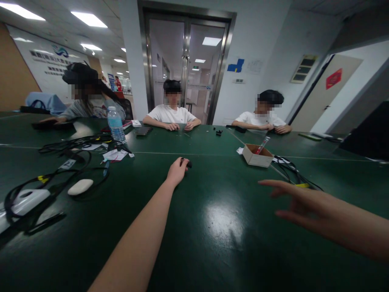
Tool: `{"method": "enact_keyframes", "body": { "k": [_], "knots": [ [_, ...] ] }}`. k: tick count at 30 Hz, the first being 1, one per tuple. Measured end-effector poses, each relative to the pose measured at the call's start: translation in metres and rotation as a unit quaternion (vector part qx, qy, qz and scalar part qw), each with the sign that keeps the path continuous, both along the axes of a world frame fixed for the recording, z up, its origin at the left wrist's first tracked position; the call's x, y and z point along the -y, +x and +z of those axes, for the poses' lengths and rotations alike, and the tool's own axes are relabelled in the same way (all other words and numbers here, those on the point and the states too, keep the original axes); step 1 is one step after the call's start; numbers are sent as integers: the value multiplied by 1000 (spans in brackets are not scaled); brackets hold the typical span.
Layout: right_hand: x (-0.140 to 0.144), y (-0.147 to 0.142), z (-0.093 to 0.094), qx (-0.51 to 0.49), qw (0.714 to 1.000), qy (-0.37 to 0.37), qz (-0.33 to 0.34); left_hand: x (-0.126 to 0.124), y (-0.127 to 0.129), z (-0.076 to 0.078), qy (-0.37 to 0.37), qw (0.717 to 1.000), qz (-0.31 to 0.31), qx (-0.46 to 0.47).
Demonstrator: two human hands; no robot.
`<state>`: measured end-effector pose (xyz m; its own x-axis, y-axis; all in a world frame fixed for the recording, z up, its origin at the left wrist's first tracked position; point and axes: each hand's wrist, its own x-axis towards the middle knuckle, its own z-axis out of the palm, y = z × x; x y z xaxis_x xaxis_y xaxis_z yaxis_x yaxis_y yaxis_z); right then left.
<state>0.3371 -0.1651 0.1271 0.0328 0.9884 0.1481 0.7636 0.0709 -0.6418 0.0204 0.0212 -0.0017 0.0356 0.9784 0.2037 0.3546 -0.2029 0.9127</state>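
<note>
The right hand (291, 200) is closest to the near edge of the green table (212, 243). It hangs just above the top on the right side. Its fingers are spread wide and point left, and it holds nothing.

A bit farther in, near the middle of the table, the left hand (178, 170) reaches out on a long straight arm. Its fingers are curled down on a small black part (188, 164). The part sits on the table top and peeks out on the right side of the fingers. I cannot tell if the fingers pinch it tight or only touch it.

So it looks like the step now is the grab: the left hand is taking hold of the little black part. The next move needs a good, snug pinch, because the part is tiny and the table is smooth, so it could slip or roll. The open right hand seems ready to help once the part is lifted.

To the left, near the left edge, lie a white oval thing (80, 186) and a mess of black cables (60, 162). To the right, past the right hand, stands a small cardboard box (257, 155) with a red-tipped tube in it. Farther back on the left stands a water bottle (116, 123). More small black bits (218, 132) lie near the far edge. Three people sit along the far edge with their hands on the table.
</note>
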Motion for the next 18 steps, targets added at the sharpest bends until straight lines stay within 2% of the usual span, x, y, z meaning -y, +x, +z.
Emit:
{"method": "enact_keyframes", "body": {
  "k": [1,3,4,6,8,11,13,15,18],
  "knots": [
    [-23,-21,-2,5,993,-78,87,-1,0,-2,-2,1000,14,18],
    [-72,-65,-17,-44,968,-137,206,-2,-1,-4,2,999,12,38],
    [-96,-87,-29,-86,961,-154,212,-2,-1,-5,8,999,2,39],
    [-138,-125,-55,-164,948,-208,179,-2,-2,-4,26,999,-13,45],
    [-165,-152,-78,-255,917,-254,171,-1,-2,-4,38,998,-10,56],
    [-183,-174,-97,-419,848,-253,205,-2,-3,-4,32,997,12,73],
    [-185,-177,-103,-482,813,-240,220,-2,-4,-3,30,997,9,71],
    [-185,-176,-106,-508,801,-226,223,-1,-4,-2,41,998,-11,48],
    [-184,-168,-112,-522,800,-200,219,2,-6,-1,62,998,-17,12]
  ]
}}
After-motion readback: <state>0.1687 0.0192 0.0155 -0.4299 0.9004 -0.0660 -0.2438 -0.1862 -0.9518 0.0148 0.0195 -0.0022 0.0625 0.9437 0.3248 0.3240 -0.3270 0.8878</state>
